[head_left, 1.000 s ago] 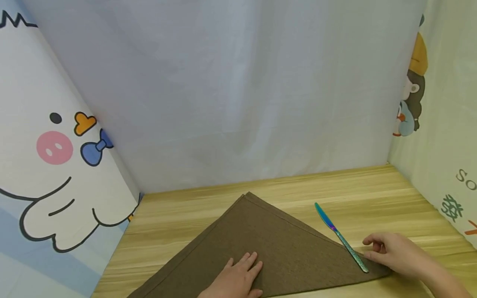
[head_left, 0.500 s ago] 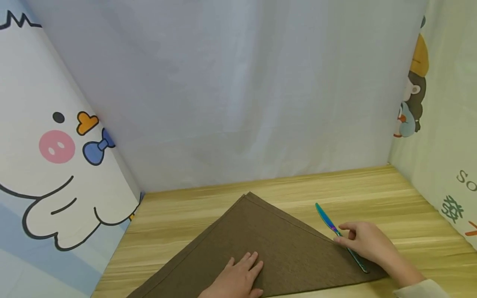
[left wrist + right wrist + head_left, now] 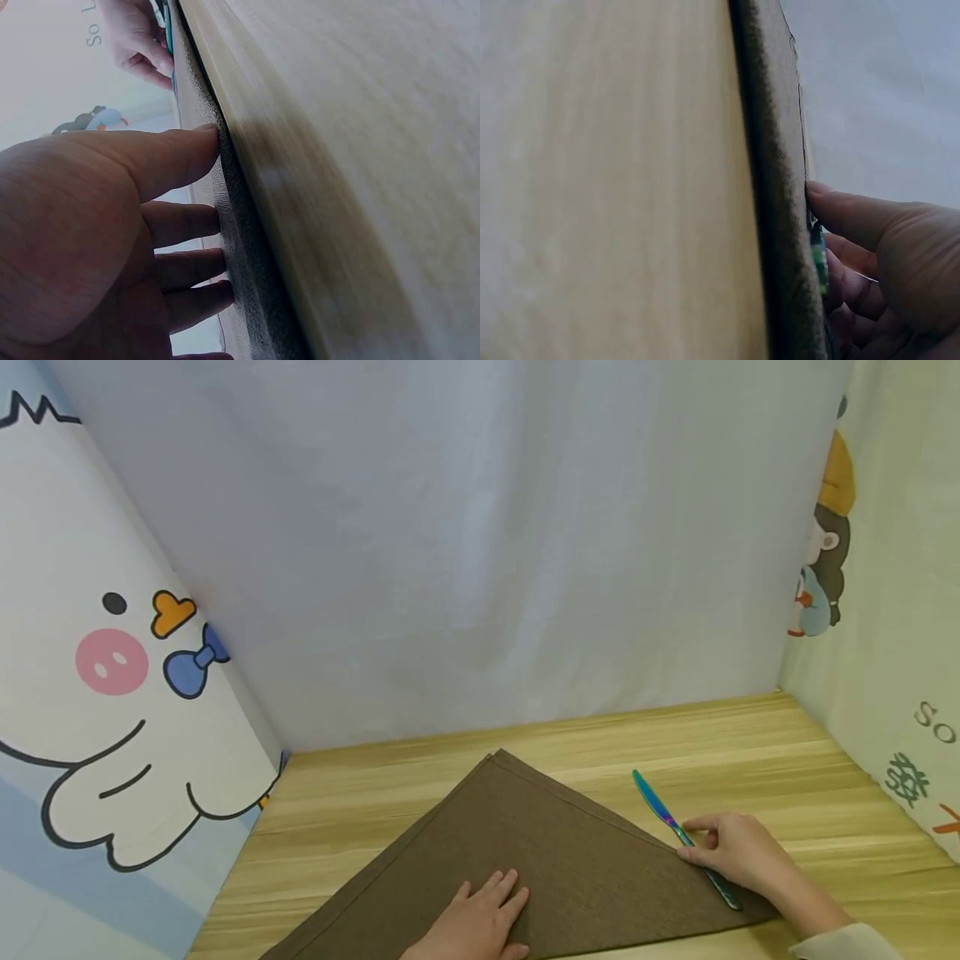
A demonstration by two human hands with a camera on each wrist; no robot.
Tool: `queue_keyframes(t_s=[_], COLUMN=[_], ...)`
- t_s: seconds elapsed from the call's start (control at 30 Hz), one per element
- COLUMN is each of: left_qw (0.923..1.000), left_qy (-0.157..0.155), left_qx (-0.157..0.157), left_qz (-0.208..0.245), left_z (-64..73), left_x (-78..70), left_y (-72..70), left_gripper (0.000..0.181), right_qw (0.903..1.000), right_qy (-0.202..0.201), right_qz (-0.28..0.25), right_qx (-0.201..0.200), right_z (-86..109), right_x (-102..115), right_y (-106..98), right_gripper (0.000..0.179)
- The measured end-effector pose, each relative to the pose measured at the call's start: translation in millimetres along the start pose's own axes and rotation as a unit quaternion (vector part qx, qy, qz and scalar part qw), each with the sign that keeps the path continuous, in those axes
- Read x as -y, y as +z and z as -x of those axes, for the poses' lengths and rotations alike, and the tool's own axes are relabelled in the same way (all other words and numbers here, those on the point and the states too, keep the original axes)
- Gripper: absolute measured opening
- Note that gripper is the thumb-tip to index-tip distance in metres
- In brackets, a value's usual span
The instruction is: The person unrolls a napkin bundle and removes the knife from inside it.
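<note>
A brown cloth napkin [image 3: 570, 860], folded into a triangle, lies on the wooden table with its point toward the back. On its upper surface rests my left hand [image 3: 480, 914], fingers spread and straight; the left wrist view has this hand [image 3: 82, 232] with its fingertips against the cloth. A shiny blue-green table knife [image 3: 654, 795] lies slanted over the napkin's right edge, its blade on the bare wood. My right hand [image 3: 738, 852] pinches the knife near its middle between thumb and fingers. In the right wrist view the thumb tip touches the cloth and hides part of the knife [image 3: 821, 270].
The wooden table [image 3: 405, 768] extends behind and to the right of the napkin. A pale curtain [image 3: 465, 568] hangs along its back edge. Printed cloth walls stand at the sides, with a white cartoon bird [image 3: 135, 560] on the left one.
My right hand has moved left from the napkin's right corner to the knife, its thumb and fingers now around it. The left hand, napkin and knife have stayed in place.
</note>
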State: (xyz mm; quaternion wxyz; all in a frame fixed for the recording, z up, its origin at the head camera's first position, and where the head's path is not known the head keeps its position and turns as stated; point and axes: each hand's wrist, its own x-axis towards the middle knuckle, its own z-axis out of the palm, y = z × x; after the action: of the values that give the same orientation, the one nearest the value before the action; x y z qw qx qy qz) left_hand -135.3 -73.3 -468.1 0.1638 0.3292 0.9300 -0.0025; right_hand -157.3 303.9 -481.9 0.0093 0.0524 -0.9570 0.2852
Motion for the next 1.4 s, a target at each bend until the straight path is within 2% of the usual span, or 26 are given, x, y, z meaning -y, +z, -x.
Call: queue_keyframes(t_s=[0.5, 0.73, 0.83, 1.4], left_qw=[1.0, 1.0, 1.0, 1.0], left_qy=[0.005, 0.003, 0.002, 0.003], left_qx=[-0.002, -0.002, -0.001, 0.002], left_qz=[-0.003, -0.002, 0.001, 0.003], left_z=[0.9, 0.4, 0.0, -1.2], left_x=[0.8, -0.1, -0.1, 1.1], left_y=[2.4, 1.1, 0.8, 1.5], left_gripper=[0.066, 0.066, 0.066, 0.065], right_qw=[0.9995, 0.9983, 0.9982, 0.999], right_qy=[0.015, 0.023, 0.031, 0.037], right_qz=[-0.028, -0.053, -0.052, -0.023], right_qx=[-0.002, 0.008, 0.001, -0.01], right_z=[1.5, -0.7, -1.2, -2.9], right_x=[0.5, 6.1, 7.5, 9.6], right_y=[5.0, 5.6, 5.0, 4.1], right_gripper=[0.04, 0.02, 0.014, 0.011])
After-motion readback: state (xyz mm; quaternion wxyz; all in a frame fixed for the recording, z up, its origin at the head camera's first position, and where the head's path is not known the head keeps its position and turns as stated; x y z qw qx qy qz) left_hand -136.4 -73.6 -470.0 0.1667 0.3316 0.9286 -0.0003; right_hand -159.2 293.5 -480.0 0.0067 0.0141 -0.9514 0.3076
